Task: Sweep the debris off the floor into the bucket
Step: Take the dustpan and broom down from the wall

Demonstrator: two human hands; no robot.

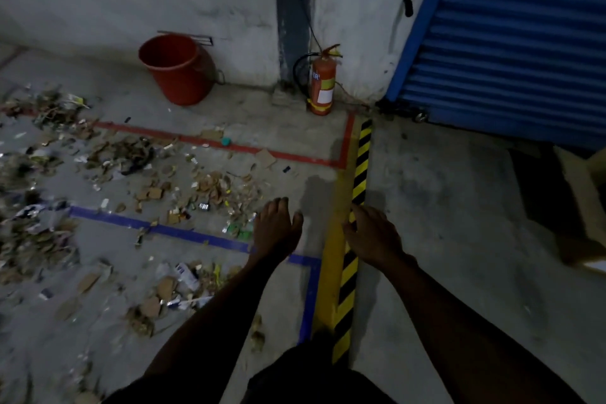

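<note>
**Debris still scattered, bucket waiting by the wall**

Debris (137, 174) lying spread across the grey floor (442, 207): cardboard scraps, dry leaves and wrappers, thickest toward the left edge, thinning out toward the hands. Nothing visibly gathered yet. Red bucket (177, 69) standing upright against the wall, well apart from the litter; contents not visible. No broom or dustpan showing clearly, so, as a judgement, sweeping barely begun and nearly all of it remaining.

Fingers (278, 207) of the left hand (275, 233) stretching straight and close together, pointing forward, holding nothing. Right hand (370, 236) reaching over the yellow-and-black striped line (357, 167), fingers loosely spread and relaxed, also holding nothing. Both forearms extending forward and down from the body, hands hovering above the floor, near each other but not touching.
</note>
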